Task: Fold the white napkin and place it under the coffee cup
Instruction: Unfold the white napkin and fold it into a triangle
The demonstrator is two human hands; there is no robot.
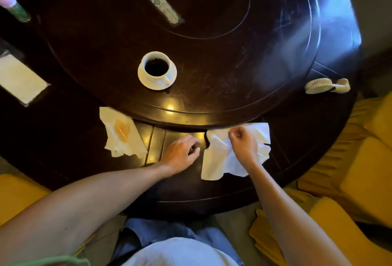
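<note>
A crumpled white napkin lies on the dark table's outer ring near me, partly unfolded. My right hand rests on top of it, fingers closed and pinching its upper edge. My left hand lies on the table just left of the napkin with curled fingers, holding nothing that I can see. The white coffee cup, full of dark coffee, stands on its saucer on the raised round turntable, farther away and to the left of the napkin.
A second, stained napkin lies at the left on the outer ring. A folded paper and a bottle sit far left. A small hand fan lies at the right. Yellow chairs surround the dark table.
</note>
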